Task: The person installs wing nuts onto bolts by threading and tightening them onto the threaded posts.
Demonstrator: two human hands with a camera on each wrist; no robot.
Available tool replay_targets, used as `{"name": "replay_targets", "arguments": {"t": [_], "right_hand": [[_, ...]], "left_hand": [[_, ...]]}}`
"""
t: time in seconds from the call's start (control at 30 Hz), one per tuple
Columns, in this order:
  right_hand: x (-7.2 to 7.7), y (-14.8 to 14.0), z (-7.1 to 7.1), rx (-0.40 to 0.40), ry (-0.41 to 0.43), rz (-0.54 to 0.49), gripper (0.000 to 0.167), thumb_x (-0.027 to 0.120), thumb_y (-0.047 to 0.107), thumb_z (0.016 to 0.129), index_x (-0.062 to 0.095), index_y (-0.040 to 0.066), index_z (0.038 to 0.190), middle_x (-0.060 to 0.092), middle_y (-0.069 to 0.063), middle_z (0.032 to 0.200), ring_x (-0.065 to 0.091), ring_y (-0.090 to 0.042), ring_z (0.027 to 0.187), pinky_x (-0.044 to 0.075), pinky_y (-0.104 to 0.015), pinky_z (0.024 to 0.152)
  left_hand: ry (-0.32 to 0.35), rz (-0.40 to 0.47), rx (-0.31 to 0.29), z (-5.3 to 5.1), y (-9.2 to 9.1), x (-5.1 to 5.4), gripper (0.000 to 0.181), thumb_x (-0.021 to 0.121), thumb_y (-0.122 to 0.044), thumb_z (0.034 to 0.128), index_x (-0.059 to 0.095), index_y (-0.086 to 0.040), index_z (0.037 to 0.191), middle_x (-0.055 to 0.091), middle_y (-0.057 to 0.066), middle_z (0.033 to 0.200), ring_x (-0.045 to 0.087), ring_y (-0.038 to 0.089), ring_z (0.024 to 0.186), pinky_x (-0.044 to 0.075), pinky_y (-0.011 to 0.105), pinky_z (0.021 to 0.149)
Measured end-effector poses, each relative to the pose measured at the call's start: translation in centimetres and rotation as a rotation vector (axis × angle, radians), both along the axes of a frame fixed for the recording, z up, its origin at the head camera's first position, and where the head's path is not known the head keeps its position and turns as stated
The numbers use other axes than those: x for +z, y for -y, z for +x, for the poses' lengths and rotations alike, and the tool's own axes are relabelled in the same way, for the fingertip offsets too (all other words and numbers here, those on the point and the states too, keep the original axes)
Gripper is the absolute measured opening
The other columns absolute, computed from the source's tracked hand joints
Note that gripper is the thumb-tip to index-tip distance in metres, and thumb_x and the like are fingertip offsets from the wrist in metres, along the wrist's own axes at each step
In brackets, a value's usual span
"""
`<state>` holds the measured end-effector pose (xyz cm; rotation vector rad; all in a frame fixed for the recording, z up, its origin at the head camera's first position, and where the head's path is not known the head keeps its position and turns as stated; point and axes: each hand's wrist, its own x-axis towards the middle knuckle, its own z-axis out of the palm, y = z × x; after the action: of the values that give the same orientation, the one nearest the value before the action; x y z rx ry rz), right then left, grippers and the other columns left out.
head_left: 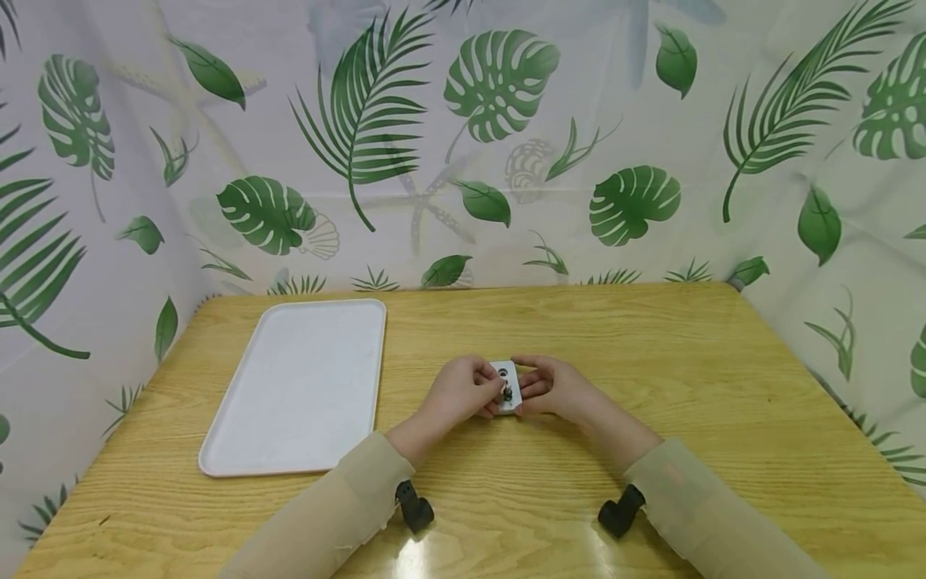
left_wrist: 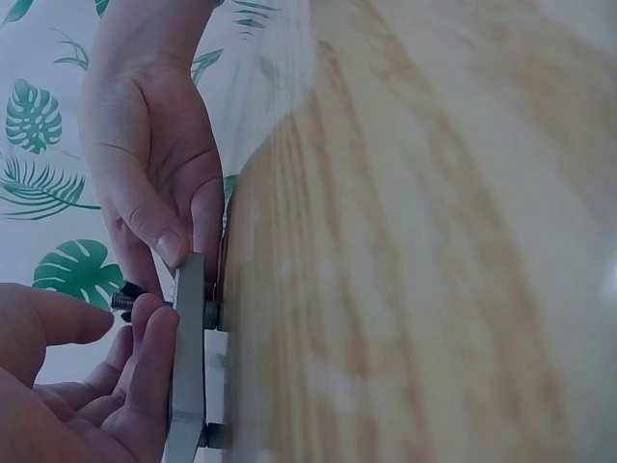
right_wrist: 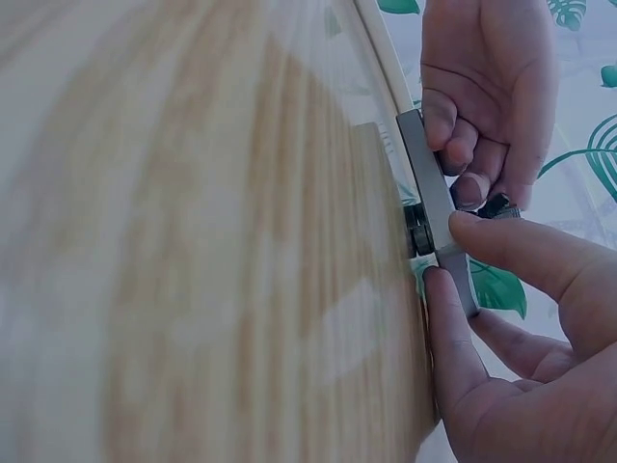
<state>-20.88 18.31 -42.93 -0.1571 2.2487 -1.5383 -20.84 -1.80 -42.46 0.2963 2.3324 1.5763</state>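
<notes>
A small light grey metal plate (head_left: 509,369) with holes is held just over the tabletop, seen edge-on in both wrist views. A threaded bolt (left_wrist: 120,302) stands out from its face, bearing what looks like a dark wing nut (right_wrist: 496,205). Thumb and fingers of my left hand (head_left: 459,388) close around the wing nut; their exact contact is partly hidden. My right hand (head_left: 566,391) grips the plate by its edges, thumb on one side and fingers on the other. Dark round pieces (right_wrist: 418,230) sit on the plate's table-facing side.
A white rectangular tray (head_left: 297,386) lies on the left of the wooden table (head_left: 615,338). Leaf-patterned cloth (head_left: 535,193) hangs behind the table and along both sides. Black wrist cameras (head_left: 414,508) are strapped over the beige sleeves (head_left: 347,498).
</notes>
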Motion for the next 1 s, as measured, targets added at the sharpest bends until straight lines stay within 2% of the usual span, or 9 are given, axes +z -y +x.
{"name": "replay_targets", "arguments": {"t": [0.17,0.33,0.57,0.73,0.9,1.0], "right_hand": [[0.09,-0.06,0.09,0.012,-0.003,0.003,0.083,0.078,-0.007,0.091,0.036,0.0,0.163,0.062,-0.026,0.134,0.067,-0.023,0.111,0.06,-0.023,0.084],[0.05,-0.09,0.05,0.022,-0.011,0.006,0.083,0.077,-0.007,0.092,0.035,-0.001,0.163,0.061,-0.027,0.135,0.067,-0.023,0.111,0.06,-0.023,0.083],[-0.16,-0.1,-0.07,0.012,-0.019,0.012,0.083,0.078,-0.007,0.09,0.037,-0.001,0.162,0.062,-0.027,0.134,0.069,-0.021,0.109,0.061,-0.025,0.084],[-0.29,-0.15,-0.17,0.009,-0.012,0.015,0.083,0.079,-0.007,0.09,0.037,0.0,0.162,0.063,-0.026,0.132,0.068,-0.02,0.108,0.061,-0.024,0.084],[-0.35,-0.16,-0.15,0.009,-0.007,0.008,0.084,0.079,-0.006,0.09,0.037,0.0,0.163,0.063,-0.026,0.133,0.068,-0.021,0.109,0.061,-0.024,0.084],[-0.37,-0.2,-0.11,0.01,-0.006,0.005,0.084,0.079,-0.006,0.091,0.036,0.001,0.163,0.062,-0.026,0.134,0.068,-0.022,0.11,0.061,-0.024,0.084]], "left_hand": [[0.006,0.0,-0.017,0.1,0.04,0.12,0.022,0.066,-0.017,0.1066,0.073,0.003,0.11,0.076,0.018,0.096,0.068,0.01,0.066,0.066,0.03,0.066],[-0.011,-0.037,-0.03,0.19,0.07,0.18,0.015,0.075,-0.01,0.0989,0.074,0.001,0.109,0.076,0.014,0.094,0.07,0.014,0.068,0.065,0.03,0.065],[-0.025,-0.033,-0.029,0.11,0.09,0.2,0.012,0.068,-0.001,0.1,0.073,0.004,0.11,0.076,0.017,0.088,0.07,0.013,0.066,0.065,0.029,0.064],[-0.02,-0.035,-0.003,0.1,0.11,0.14,0.006,0.069,-0.004,0.1011,0.067,0.002,0.103,0.073,0.014,0.081,0.069,0.014,0.063,0.064,0.029,0.061],[-0.016,-0.044,0.009,0.02,0.08,0.02,0.01,0.07,-0.006,0.1022,0.062,-0.001,0.097,0.068,0.008,0.076,0.068,0.013,0.061,0.064,0.028,0.06],[-0.023,-0.049,0.005,-0.03,0.07,-0.02,0.01,0.068,-0.007,0.1029,0.064,-0.001,0.096,0.069,0.009,0.075,0.067,0.013,0.06,0.063,0.028,0.06]]}}
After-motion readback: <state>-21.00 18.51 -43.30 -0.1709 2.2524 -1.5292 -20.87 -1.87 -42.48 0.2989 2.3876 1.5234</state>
